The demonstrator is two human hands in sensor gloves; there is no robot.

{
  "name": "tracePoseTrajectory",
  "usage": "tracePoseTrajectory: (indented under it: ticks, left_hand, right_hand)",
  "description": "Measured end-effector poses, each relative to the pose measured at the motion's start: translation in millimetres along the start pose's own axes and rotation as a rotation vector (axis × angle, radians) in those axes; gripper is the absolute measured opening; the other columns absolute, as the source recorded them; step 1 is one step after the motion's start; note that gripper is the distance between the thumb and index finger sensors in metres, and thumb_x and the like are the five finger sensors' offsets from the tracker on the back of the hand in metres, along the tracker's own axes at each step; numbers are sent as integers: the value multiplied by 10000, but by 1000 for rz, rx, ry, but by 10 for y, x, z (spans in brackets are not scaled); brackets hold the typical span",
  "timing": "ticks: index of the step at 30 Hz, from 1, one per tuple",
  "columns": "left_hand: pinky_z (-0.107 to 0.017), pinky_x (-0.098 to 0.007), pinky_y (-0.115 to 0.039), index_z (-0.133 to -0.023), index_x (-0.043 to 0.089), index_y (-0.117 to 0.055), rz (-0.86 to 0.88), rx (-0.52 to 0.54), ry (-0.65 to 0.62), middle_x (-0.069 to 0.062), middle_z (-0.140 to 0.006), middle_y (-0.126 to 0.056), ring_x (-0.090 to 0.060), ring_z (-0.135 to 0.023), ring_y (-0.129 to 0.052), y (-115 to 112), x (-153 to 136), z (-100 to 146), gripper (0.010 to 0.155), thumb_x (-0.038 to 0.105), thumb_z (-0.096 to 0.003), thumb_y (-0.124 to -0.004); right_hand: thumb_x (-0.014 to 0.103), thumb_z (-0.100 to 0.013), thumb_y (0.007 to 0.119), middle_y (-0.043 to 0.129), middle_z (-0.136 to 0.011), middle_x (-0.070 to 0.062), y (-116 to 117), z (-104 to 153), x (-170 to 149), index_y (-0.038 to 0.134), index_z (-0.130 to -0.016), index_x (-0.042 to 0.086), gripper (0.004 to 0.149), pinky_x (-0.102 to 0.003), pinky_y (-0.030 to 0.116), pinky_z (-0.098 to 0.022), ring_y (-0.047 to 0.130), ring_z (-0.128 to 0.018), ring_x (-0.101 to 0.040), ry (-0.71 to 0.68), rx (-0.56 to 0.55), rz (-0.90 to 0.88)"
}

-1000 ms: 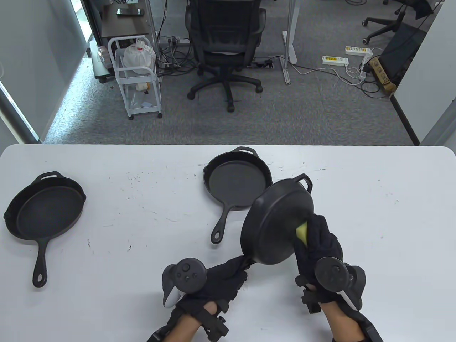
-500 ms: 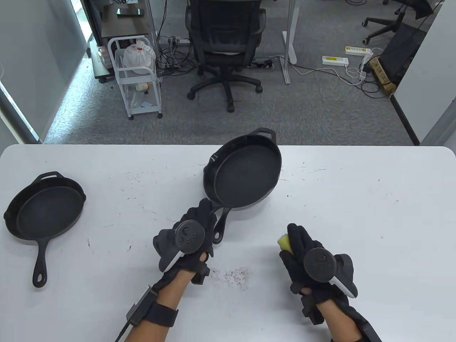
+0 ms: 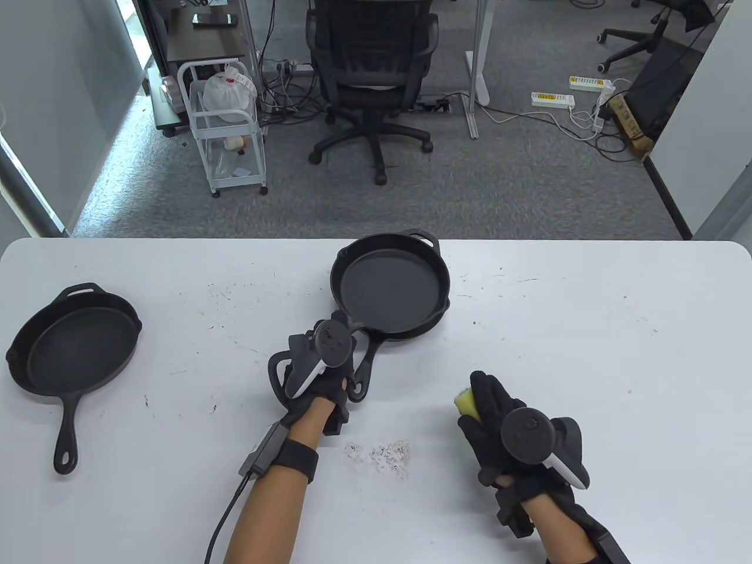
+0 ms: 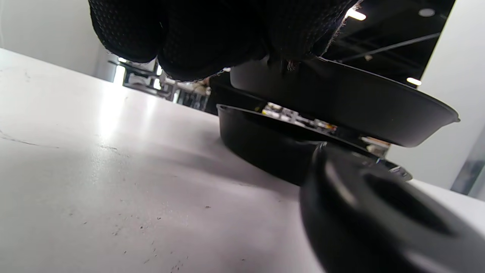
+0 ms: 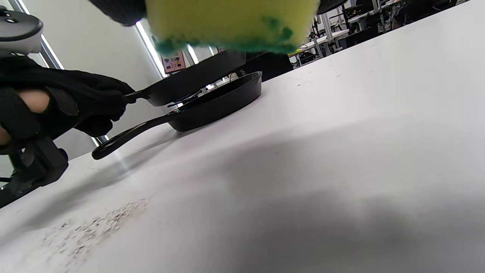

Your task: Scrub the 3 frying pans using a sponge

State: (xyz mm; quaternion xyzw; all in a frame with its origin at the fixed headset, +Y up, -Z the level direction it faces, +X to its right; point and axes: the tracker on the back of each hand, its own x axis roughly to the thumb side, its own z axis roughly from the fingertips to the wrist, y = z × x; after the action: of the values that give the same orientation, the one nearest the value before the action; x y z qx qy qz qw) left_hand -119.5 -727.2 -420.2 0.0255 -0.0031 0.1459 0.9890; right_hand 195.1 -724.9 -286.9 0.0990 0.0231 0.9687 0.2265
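3 cast-iron frying pans on the white table (image 3: 587, 352). The left hand (image 3: 320, 376) grips the handle of the upper pan (image 3: 388, 285), held above the lower pan (image 3: 411, 330) at the table's far middle; both pans show nothing inside. The left pan (image 3: 73, 349) lies well apart near the table's left edge, also bare. The right hand (image 3: 499, 420) clasps the yellow-green sponge (image 3: 469, 402), nearer than the stacked pair. Dark crumbs (image 3: 388, 452) lie on the table between the hands. Open surface extends toward the table's right edge. The left wrist view alone shows a clear gap between upper pan (image 4: 341, 102) and lower pan (image 4: 265, 148); the right wrist view confirms the sponge (image 5: 231, 22) is off the table.
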Motion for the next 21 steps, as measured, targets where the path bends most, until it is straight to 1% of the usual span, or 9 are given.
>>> tracePoseTrajectory:
  ticks: [4, 9, 12, 13, 14, 17, 19, 20, 21]
  left_hand:
    - [-648, -555, -778, -1116, 188, -697, -52, -15, -15, -43, -899, -875, -219, -600, -984, -94, 13, -84, 633, 389, -523, -793]
    - [-652, -552, -781, -1114, 199, -698, -87, -42, 32, -35, -900, -879, -214, -614, -993, -210, -20, -159, 631, 402, -524, -790]
    - [-670, -563, -768, -1118, 223, -693, -72, -45, 38, -23, -931, -872, -229, -678, -995, -275, -73, -163, 634, 430, -526, -786]
    - [-683, -573, -749, -1120, 229, -693, -51, -44, 39, -37, -958, -863, -249, -718, -985, -274, -100, -154, 635, 442, -528, -781]
    - [-700, -584, -723, -1116, 231, -698, -35, -37, 45, -51, -994, -840, -272, -771, -962, -255, -130, -137, 637, 461, -526, -772]
    - [-718, -614, -678, -1138, 199, -652, -18, 9, 59, -103, -1056, -788, -333, -864, -908, -86, -288, -59, 731, 544, -504, -767]
    - [-719, -614, -676, -1145, 191, -633, -68, 70, 64, -110, -1072, -767, -338, -884, -894, 114, -464, 16, 759, 564, -499, -769]
    - [-725, -615, -667, -1151, 187, -617, -121, 111, 81, -112, -1083, -749, -339, -901, -878, 253, -609, 75, 774, 575, -499, -769]
    - [-726, -619, -661, -1156, 184, -605, -153, 130, 97, -116, -1089, -738, -346, -909, -868, 341, -715, 113, 791, 586, -496, -770]
  right_hand:
    - [503, -463, 709, 557, -1128, -107, 13, -14, -22, 398, -1072, 279, 720, -614, 565, -718, 784, -921, -359, 7, 11, -7]
    - [504, -463, 708, 555, -1129, -109, 18, -22, -32, 393, -1073, 278, 723, -614, 564, -718, 782, -923, -361, 11, 19, -12]
    - [504, -463, 708, 552, -1129, -110, 14, -21, -30, 389, -1073, 278, 724, -615, 563, -718, 783, -922, -362, 13, 21, -15]
    - [504, -463, 708, 554, -1129, -110, 14, -22, -29, 391, -1073, 279, 723, -615, 563, -718, 781, -923, -362, 12, 22, -16]
    - [505, -462, 709, 554, -1129, -112, 16, -23, -27, 391, -1073, 277, 725, -615, 564, -717, 782, -923, -361, 11, 24, -15]
    - [506, -463, 708, 555, -1129, -112, 24, -25, -24, 390, -1073, 277, 725, -614, 564, -717, 782, -923, -362, 7, 32, -22]
    - [506, -463, 708, 554, -1128, -113, 24, -25, -24, 390, -1074, 275, 726, -615, 563, -717, 780, -923, -362, 6, 33, -29]
    - [505, -463, 708, 553, -1129, -109, 24, -26, -25, 390, -1073, 276, 726, -615, 563, -717, 780, -924, -363, 5, 31, -31]
    - [506, -463, 708, 554, -1129, -111, 24, -26, -25, 388, -1073, 278, 726, -615, 561, -718, 781, -923, -361, 4, 30, -32]
